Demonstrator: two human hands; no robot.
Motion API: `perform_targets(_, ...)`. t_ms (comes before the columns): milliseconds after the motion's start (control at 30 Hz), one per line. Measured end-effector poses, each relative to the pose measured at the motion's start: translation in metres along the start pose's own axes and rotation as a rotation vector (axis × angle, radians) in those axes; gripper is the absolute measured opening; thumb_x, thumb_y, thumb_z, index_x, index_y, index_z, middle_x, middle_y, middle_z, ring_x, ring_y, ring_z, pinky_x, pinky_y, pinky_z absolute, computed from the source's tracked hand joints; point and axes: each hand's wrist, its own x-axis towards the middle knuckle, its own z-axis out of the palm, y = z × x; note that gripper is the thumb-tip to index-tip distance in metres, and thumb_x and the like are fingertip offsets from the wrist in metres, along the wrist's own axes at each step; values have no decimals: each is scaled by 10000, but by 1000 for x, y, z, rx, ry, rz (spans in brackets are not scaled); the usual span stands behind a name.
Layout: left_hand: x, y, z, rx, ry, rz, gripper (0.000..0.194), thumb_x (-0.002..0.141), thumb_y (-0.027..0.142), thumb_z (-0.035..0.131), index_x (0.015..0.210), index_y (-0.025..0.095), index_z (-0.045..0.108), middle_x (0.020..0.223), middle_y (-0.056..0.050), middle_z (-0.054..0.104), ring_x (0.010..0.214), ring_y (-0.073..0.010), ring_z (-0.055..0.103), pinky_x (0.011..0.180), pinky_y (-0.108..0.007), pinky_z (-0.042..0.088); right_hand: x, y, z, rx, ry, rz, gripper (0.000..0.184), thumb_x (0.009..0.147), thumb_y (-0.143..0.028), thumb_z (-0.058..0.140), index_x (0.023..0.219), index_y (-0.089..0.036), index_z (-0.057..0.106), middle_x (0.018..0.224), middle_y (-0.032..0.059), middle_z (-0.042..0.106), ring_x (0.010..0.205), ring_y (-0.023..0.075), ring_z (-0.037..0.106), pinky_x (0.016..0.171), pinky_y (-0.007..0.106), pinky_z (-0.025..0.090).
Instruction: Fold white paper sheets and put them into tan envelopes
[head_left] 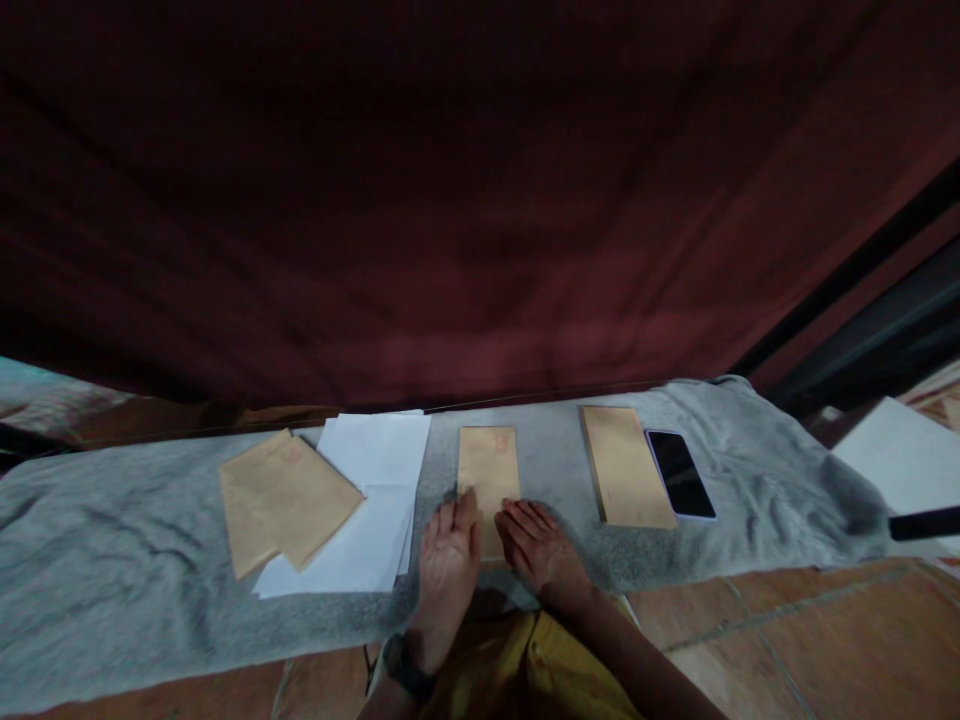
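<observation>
A brown envelope [488,468] lies upright in the middle of a grey cloth [135,560]. My left hand [448,560] lies flat on the envelope's lower left part, fingers stretched out. My right hand [536,545] rests palm down on its lower right corner, fingers spread. Both hands hold nothing. A dark watch [405,668] sits on my left wrist.
To the left lie white paper sheets [375,500] with brown envelopes [289,500] on top. To the right is a stack of brown envelopes [626,465] next to a dark phone [679,473]. A dark red curtain [450,200] hangs behind. Tiled floor [825,640] lies in front.
</observation>
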Motion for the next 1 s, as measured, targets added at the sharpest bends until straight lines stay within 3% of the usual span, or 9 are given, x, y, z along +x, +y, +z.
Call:
perform_targets(67,16,10,9,-26,43,178,497,1015,235,395,1507,178,440,1520,-131,524,1434,-282,443,1149,-469,417,1,0,0,-1,-8,6,466,950,-158,525,1414,-184,569,1483,112,565,1377,240,506,1179,476,399)
perform_targets(133,38,18,21,-24,30,283,504,1032,266,372,1526,172,410,1602,-113,426,1503,-265,341,1211,-483,341,2,0,1,7,-10,16,420,950,-166,542,1365,-173,606,1432,119,608,1363,242,518,1182,475,395)
perform_targets(300,94,22,47,4,-88,370,534,1044,381,358,1538,185,407,1624,-87,393,1523,-250,305,1248,-508,263,4,-1,1,17,20,-2,406,970,-173,523,1369,-182,594,1377,118,642,1313,240,560,1165,482,415)
perform_targets(433,113,17,56,-5,-95,390,555,1049,409,344,1559,192,374,1637,-66,367,1533,-227,278,1264,-476,226,6,-3,-4,29,58,-10,467,966,-159,503,1430,-202,538,1415,108,618,1303,231,570,1142,476,443)
perform_targets(700,106,9,56,-19,-115,446,550,1042,370,377,1565,199,359,1627,-63,387,1532,-220,281,1264,-467,217,8,-4,-7,49,22,-8,439,979,-173,485,1412,-212,548,1391,109,632,1298,239,571,1142,492,435)
perform_targets(1000,68,-5,43,-50,-94,547,528,1059,318,325,1569,182,331,1645,-85,350,1537,-202,265,1266,-466,212,8,-5,-9,145,28,35,369,945,-114,493,1286,-213,590,1283,86,665,1308,230,544,1170,486,416)
